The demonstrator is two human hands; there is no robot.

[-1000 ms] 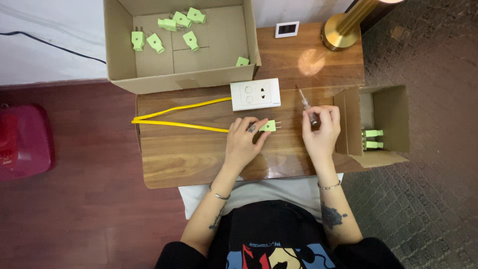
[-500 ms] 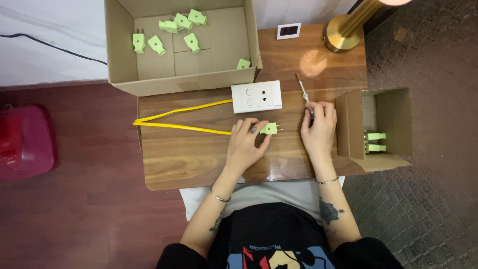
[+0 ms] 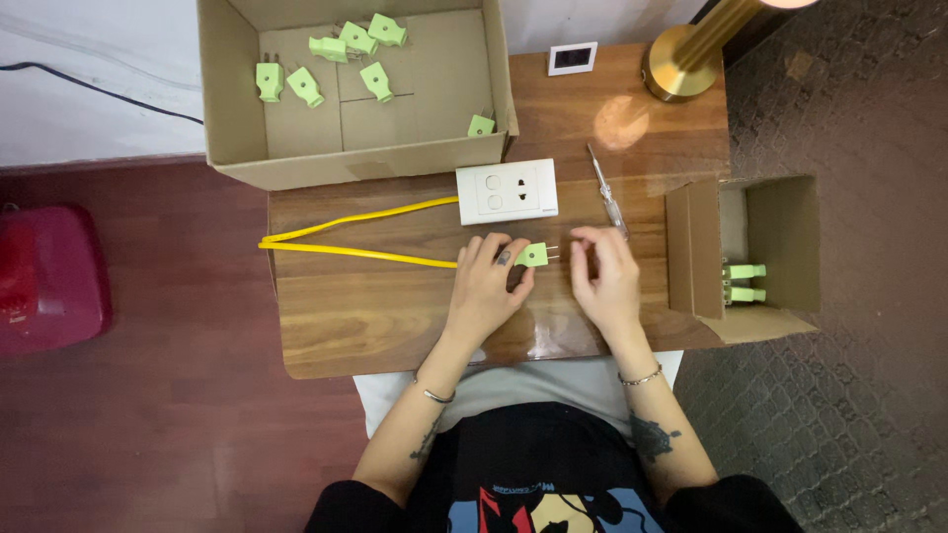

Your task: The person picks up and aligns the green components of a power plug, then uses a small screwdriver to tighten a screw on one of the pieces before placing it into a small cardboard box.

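Green plug [image 3: 532, 255] sits in left hand [image 3: 489, 281], just beside right hand [image 3: 604, 279].

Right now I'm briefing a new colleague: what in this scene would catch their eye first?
Probably the green plug on the yellow cable, held by the left hand at the wooden table's middle, with the right hand close beside it. Next, the white socket plate behind, and loose green plugs in the big cardboard box.

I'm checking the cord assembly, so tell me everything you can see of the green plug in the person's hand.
The green plug is small, pale green and plastic-looking, with two thin metal prongs pointing right. It lies flat, low over the wooden table, at the end of a yellow cable. The left hand grips its body; the right hand sits just beyond the prongs, apart.
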